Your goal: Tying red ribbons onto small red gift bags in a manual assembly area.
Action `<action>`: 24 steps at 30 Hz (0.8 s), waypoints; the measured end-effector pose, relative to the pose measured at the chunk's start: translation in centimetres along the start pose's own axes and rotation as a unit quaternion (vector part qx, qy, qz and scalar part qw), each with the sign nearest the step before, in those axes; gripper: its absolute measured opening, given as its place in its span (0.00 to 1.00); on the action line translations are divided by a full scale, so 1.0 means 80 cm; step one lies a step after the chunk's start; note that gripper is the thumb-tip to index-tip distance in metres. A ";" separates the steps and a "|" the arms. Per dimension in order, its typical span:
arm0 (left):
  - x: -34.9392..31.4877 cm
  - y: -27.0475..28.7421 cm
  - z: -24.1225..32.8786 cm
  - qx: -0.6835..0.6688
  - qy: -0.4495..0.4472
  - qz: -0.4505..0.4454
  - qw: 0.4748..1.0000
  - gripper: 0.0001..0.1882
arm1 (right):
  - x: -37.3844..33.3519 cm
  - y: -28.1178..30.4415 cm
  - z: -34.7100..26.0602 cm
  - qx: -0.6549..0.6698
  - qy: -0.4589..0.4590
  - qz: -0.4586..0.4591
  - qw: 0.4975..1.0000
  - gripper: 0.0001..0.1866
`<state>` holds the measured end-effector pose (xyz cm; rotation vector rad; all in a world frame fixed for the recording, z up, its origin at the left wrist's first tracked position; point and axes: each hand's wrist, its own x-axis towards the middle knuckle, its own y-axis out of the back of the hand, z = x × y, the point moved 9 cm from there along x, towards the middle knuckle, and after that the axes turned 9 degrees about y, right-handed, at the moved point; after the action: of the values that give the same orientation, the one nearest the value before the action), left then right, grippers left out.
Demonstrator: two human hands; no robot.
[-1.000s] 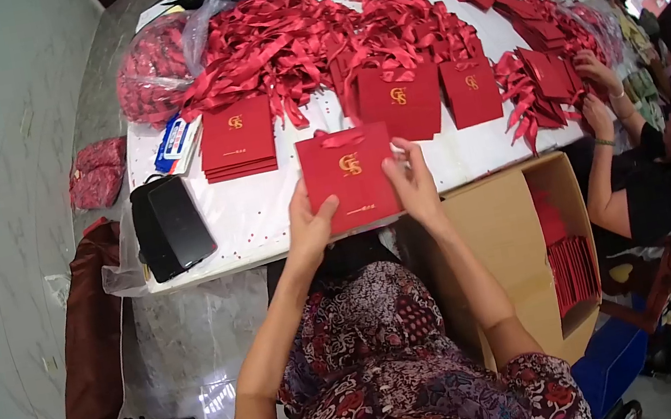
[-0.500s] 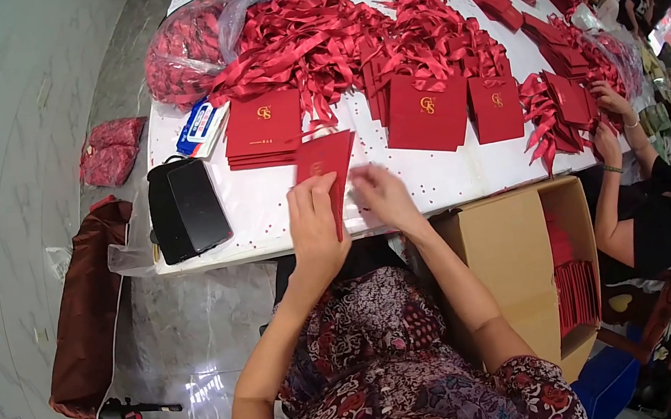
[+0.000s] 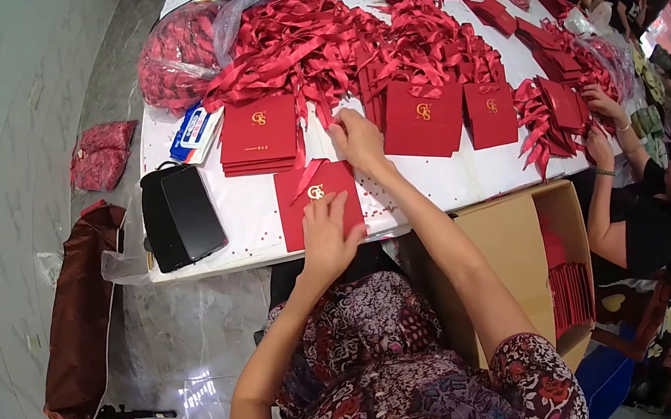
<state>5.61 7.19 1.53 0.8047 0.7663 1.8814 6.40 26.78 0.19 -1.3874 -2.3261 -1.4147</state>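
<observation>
The flat red paper bag (image 3: 292, 208) lies on the table (image 3: 249, 229) under the left hand (image 3: 328, 233), fingers loosely spread; its silky ribbon (image 3: 308, 180) looks done. Beyond the bag, the right hand (image 3: 359, 141) meets the shiny ribbon heap (image 3: 293, 42); pinching, I can't tell. Right of the bag, a cardboard box (image 3: 502, 261) holds more, seemingly left.

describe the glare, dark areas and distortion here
In the head view, seams of the wall bow and the corners go black; in the same view, glare lies on the floor at lower left; there too, the gold emblem on the red bag under the left hand shines.
</observation>
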 end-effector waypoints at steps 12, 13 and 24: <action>0.031 -0.074 -0.066 -0.693 0.334 -0.193 0.609 0.17 | -0.139 0.076 -0.113 0.113 0.025 0.001 0.993 0.05; 0.030 -0.074 -0.066 -0.680 0.333 -0.184 0.627 0.18 | -0.149 0.073 -0.115 0.112 0.027 -0.017 0.993 0.05; 0.038 -0.058 -0.085 -0.613 0.309 -0.170 0.707 0.16 | -0.169 0.074 -0.116 0.175 0.028 -0.113 0.978 0.07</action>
<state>1.48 10.51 -5.43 -0.8017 -0.1180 1.7776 15.36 12.03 2.85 -1.0011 -2.5997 -1.0003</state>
